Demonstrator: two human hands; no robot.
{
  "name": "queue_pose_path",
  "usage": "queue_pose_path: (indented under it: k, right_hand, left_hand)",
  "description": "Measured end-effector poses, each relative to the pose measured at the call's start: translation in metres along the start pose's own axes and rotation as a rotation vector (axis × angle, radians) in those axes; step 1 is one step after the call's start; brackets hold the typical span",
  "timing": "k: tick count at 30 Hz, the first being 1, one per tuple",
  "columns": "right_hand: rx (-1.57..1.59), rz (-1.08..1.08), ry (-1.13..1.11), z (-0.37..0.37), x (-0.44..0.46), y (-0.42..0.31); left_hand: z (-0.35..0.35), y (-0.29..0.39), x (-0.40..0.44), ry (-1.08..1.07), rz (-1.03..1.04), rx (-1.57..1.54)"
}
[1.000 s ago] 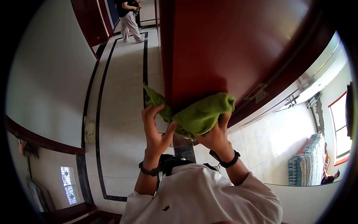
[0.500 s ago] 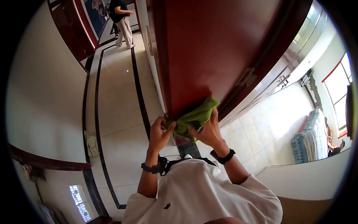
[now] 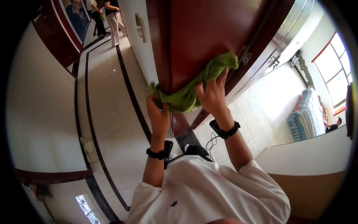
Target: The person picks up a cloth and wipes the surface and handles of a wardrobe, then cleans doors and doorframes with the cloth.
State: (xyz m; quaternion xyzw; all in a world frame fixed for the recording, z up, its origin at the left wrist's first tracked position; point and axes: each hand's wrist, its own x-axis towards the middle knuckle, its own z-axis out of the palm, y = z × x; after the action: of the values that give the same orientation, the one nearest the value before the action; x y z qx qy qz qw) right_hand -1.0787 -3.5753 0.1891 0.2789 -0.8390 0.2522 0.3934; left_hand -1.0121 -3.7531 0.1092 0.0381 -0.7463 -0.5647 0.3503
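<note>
A: What is the biggest thing here?

B: The glossy cream tiled floor with black border strips (image 3: 112, 108), running up the hallway and into the bright room on the right.

A: And after that?

B: A tall, glossy dark-red upright panel (image 3: 209, 30), directly in front of the wearer. Then a stack of blue-and-white bedding (image 3: 307, 117) on the floor at the far right, near the window.

A: Anyone else around?

B: Two people at the far end of the hallway, one in pale trousers (image 3: 113, 26), one in dark trousers (image 3: 100, 26), well apart from the wearer.

A: Coming down in size?

B: The wearer's loose off-white T-shirt (image 3: 209, 190), then the soft, bunched green cloth (image 3: 182, 99). It stretches between both hands, slanting across the red panel's front, its lower end by the panel's left edge.

A: How are the fingers?

B: The left hand (image 3: 158, 115) has its fingers curled round the lower end. The right hand (image 3: 214, 95) grips farther up, thumb and fingers spread on the cloth.

A: Smaller still?

B: A black band (image 3: 156, 153) on the left wrist, and a little metal plate (image 3: 246, 56) beside the cloth's upper end.
</note>
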Motion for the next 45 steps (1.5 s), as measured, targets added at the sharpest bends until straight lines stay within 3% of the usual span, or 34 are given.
queue_pose_path:
  k: [5,8,10,14,16,18,20,21,24,25,29,32,35,40,42,45]
  right_hand:
    - [-0.07,0.06,-0.141,0.027,-0.063,0.023]
    - [-0.084,0.206,-0.21,0.056,-0.119,0.035]
    - [0.336,0.589,-0.338,0.067,-0.145,0.043]
    - [0.352,0.585,-0.463,0.07,-0.162,0.047]
    - [0.243,0.402,-0.314,0.055,-0.129,0.038]
    - [0.153,0.372,-0.149,0.022,-0.077,0.02]
    - [0.07,0.181,-0.06,-0.008,-0.027,0.011]
    - [0.072,0.185,-0.067,-0.017,-0.01,0.006]
    - [0.056,0.101,0.01,-0.018,0.014,0.003]
    - [-0.013,0.094,0.003,-0.01,0.01,0.009]
    - [-0.08,0.101,-0.08,0.013,-0.023,0.036]
    - [0.009,0.187,-0.129,0.025,-0.048,0.04]
    - [0.083,0.21,-0.186,0.03,-0.073,0.043]
    - [0.1,0.319,-0.218,0.057,-0.137,0.052]
    - [0.23,0.432,-0.327,0.064,-0.162,0.051]
    - [0.329,0.478,-0.475,0.06,-0.174,0.045]
  left_hand:
    - [0.0,-0.044,-0.026,-0.085,-0.006,0.299]
    - [-0.003,-0.09,-0.047,-0.228,-0.059,0.515]
    - [0.001,-0.121,-0.058,-0.259,-0.175,0.494]
    - [0.002,-0.128,-0.064,-0.352,-0.25,0.431]
    - [-0.001,-0.107,-0.052,-0.245,-0.124,0.102]
    - [-0.004,-0.041,-0.028,-0.196,-0.01,0.011]
    - [0.0,0.013,-0.008,-0.161,0.087,0.01]
    - [0.004,0.033,-0.002,-0.123,0.196,0.005]
    - [0.026,0.071,0.002,-0.129,0.264,0.012]
    - [0.034,0.058,0.003,-0.156,0.275,0.114]
    - [0.04,0.028,-0.002,-0.222,0.187,0.05]
    - [0.039,0.022,-0.007,-0.14,0.215,0.1]
    - [0.038,-0.016,-0.026,-0.258,0.067,0.139]
    - [0.037,-0.066,-0.047,-0.187,0.082,0.059]
    - [0.034,-0.096,-0.061,-0.371,-0.13,0.085]
    - [0.031,-0.102,-0.067,-0.331,-0.189,0.03]
